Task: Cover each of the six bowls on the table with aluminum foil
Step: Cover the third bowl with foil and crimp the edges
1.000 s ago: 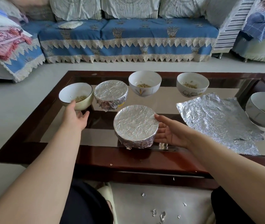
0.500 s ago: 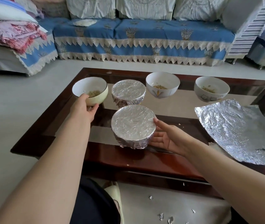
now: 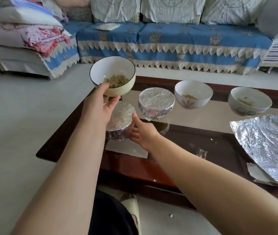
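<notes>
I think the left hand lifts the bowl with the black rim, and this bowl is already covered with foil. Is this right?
Not quite. The head view shows the left hand lifting the black-rimmed bowl, but it is uncovered; the food inside is visible.

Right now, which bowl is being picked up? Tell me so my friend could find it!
Look at the dark wooden coffee table in front of the blue sofa. Over its far left corner, the left hand holds up a cream bowl. Unlike the bowls on the table, it is in the air, uncovered, with a thin dark rim.
</notes>
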Tool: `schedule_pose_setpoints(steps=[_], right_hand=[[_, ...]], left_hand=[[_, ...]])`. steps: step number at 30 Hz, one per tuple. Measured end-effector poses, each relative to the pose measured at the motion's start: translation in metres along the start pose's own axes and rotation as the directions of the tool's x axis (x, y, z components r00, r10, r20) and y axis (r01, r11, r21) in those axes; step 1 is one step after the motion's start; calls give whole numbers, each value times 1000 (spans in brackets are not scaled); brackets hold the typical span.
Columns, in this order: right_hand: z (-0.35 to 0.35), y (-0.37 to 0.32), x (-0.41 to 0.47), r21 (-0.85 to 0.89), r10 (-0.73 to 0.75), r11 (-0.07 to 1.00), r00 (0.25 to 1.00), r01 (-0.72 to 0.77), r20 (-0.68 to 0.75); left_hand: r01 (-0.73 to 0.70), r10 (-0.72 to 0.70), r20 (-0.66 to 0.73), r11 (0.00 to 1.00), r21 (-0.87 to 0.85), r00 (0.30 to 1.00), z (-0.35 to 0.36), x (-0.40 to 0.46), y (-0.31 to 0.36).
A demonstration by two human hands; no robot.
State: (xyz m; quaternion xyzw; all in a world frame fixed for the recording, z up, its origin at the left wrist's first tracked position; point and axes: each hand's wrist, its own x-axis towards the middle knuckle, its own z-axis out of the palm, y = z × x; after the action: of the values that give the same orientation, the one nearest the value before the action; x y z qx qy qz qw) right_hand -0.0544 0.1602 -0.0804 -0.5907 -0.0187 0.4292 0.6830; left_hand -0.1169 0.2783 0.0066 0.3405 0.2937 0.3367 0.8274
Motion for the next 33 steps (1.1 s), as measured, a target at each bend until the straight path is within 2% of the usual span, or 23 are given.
schedule_pose_setpoints(steps=[3,7,10,12,14,17,20,21,24,28,31,33], right_hand=[[-1,-7,0,-150,-26,988,1000,23,-14],[-37,-13,-20,-263,-39,964,999,30,-30],[-79,-20,-51,-471,-122,876,993,107,-3],[-111,-29,-78,-685,-217,710,976,163,7],[-145,-37,-106,-878,-309,458,951,141,-8],[-195,-48,-138,-982,-426,188,903,30,-54],[-241,-60,-157,-997,-503,4,862,-79,-70],[-254,-62,-158,-994,-516,-12,852,-112,-90],[-287,-57,-148,-973,-496,34,842,-226,-213],[-299,-48,-130,-933,-325,61,877,-354,-354],[-293,-43,-128,-932,-309,9,885,-364,-349],[-287,-39,-131,-938,-300,15,894,-346,-334]], left_hand=[[34,-35,34,999,29,999,10,-9,-8],[105,-111,55,990,90,992,24,-22,-25],[158,-172,66,971,179,983,35,-34,-42],[194,-220,90,952,235,971,44,-46,-53],[233,-280,120,923,305,953,55,-63,-65],[270,-368,149,854,444,918,69,-87,-90],[277,-439,183,785,553,879,79,-106,-115],[266,-453,193,763,589,870,81,-110,-122],[227,-475,214,708,669,853,83,-117,-140],[196,-491,211,652,733,845,83,-117,-154],[210,-491,194,651,729,849,86,-120,-161],[219,-486,187,661,718,854,87,-120,-165]])
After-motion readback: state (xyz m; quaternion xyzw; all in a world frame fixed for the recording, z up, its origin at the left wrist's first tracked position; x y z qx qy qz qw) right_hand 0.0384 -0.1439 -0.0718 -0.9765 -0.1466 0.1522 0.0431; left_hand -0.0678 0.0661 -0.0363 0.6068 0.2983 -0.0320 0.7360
